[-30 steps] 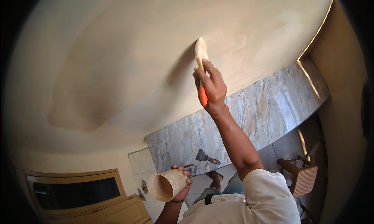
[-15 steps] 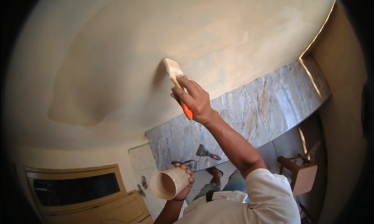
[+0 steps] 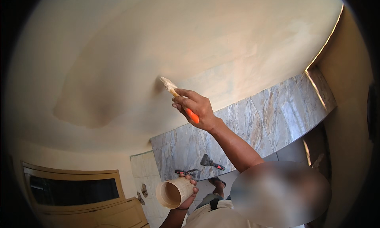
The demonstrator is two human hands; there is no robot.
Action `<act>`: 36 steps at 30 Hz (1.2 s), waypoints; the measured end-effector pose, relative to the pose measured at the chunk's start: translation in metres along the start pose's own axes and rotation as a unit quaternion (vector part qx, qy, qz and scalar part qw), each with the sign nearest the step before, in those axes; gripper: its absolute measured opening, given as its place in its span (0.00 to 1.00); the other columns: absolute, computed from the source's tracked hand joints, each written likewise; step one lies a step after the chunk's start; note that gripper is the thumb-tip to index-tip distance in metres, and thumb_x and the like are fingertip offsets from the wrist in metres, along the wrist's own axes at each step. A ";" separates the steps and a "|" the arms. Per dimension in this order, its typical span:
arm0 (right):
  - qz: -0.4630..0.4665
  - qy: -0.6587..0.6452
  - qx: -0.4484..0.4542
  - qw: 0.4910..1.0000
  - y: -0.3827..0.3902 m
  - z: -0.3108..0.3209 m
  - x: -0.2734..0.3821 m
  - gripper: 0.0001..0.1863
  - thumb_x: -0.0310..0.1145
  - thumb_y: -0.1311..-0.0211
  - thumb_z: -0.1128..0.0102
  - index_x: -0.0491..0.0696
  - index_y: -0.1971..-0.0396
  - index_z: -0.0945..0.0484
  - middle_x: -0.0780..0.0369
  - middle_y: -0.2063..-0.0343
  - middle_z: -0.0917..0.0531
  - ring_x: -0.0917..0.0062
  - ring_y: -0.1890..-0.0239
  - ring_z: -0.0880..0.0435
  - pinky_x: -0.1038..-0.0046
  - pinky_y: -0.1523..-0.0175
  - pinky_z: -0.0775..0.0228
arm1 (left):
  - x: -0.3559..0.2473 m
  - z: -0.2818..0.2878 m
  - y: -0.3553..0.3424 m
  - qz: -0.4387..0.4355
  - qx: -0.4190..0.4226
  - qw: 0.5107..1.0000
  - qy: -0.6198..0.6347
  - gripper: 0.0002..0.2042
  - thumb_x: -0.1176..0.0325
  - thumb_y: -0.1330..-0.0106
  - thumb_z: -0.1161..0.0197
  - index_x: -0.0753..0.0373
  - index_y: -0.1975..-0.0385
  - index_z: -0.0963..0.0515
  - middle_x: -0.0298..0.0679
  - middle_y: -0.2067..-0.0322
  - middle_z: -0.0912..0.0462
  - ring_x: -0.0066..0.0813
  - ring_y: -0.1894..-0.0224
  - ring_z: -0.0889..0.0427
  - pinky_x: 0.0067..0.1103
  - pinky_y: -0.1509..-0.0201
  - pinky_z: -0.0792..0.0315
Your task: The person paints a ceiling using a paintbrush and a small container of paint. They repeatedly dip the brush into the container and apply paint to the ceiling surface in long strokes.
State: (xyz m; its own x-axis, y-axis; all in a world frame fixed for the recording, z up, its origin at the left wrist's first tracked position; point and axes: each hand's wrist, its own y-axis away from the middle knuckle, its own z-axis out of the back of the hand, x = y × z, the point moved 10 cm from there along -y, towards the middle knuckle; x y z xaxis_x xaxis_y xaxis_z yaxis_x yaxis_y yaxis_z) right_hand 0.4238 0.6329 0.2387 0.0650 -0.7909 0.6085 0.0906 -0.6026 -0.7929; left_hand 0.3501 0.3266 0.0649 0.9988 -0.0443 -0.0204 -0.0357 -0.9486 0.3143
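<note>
A flat paintbrush (image 3: 171, 86) with pale bristles and an orange handle end is gripped in my right hand (image 3: 196, 108). Its bristle tip meets, or is very close to, the cream wall (image 3: 237, 34). Below and to the left, my left hand (image 3: 189, 192) wraps round a cream, round tub (image 3: 173, 193), tilted so its opening faces left. The inside walls of the tub look beige; how much it holds is hidden. A broad darker patch (image 3: 95, 97) spreads over the wall left of the brush.
Grey marbled tile (image 3: 253, 117) forms a ledge under the wall. A putty knife (image 3: 211, 162) with a black and red handle lies on it, beside a dark tool (image 3: 190, 173) partly behind my left hand. A wooden door (image 3: 95, 216) stands at lower left. A blurred patch covers the lower right.
The brush has moved down and slightly left along the wall, and its head has turned more edge-on. My left hand and the tub have shifted slightly down and right.
</note>
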 end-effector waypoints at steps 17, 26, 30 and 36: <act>0.051 0.225 -0.244 0.942 -0.065 0.110 -0.010 0.11 0.28 0.43 0.25 0.50 0.59 0.13 0.51 0.58 0.14 0.59 0.57 0.11 0.67 0.54 0.16 | 0.016 0.011 0.007 0.008 0.006 1.000 0.016 0.21 0.54 0.32 0.35 0.53 0.42 0.26 0.37 0.44 0.23 0.40 0.39 0.26 0.41 0.39 0.27; -0.046 -0.052 -0.056 0.996 -0.075 0.073 -0.015 0.09 0.30 0.37 0.27 0.45 0.59 0.14 0.58 0.57 0.12 0.74 0.61 0.12 0.75 0.55 0.20 | 0.002 -0.001 0.006 0.012 0.034 0.999 0.021 0.22 0.53 0.32 0.35 0.53 0.42 0.25 0.37 0.43 0.23 0.40 0.40 0.25 0.41 0.41 0.27; -0.022 0.013 -0.335 0.942 -0.079 0.224 -0.027 0.07 0.25 0.32 0.31 0.39 0.58 0.15 0.60 0.60 0.13 0.79 0.56 0.15 0.74 0.49 0.20 | -0.010 0.018 0.019 0.000 0.033 0.999 0.037 0.22 0.53 0.32 0.34 0.53 0.41 0.26 0.38 0.43 0.23 0.41 0.39 0.26 0.41 0.40 0.27; 0.076 0.219 -0.290 0.929 -0.097 0.119 0.020 0.09 0.27 0.39 0.26 0.50 0.59 0.13 0.54 0.57 0.14 0.66 0.57 0.11 0.71 0.55 0.18 | -0.027 0.033 0.040 -0.012 0.028 0.999 0.038 0.25 0.51 0.34 0.33 0.54 0.40 0.26 0.39 0.42 0.24 0.42 0.38 0.27 0.42 0.37 0.28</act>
State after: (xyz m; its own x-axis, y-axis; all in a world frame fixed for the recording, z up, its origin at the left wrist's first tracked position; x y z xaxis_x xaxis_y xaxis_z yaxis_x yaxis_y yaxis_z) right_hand 0.5340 0.6881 0.3314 -0.3882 -0.7626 0.5175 -0.4446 -0.3369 -0.8300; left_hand 0.3202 0.2793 0.0467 0.9990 0.0010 0.0452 -0.0108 -0.9654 0.2604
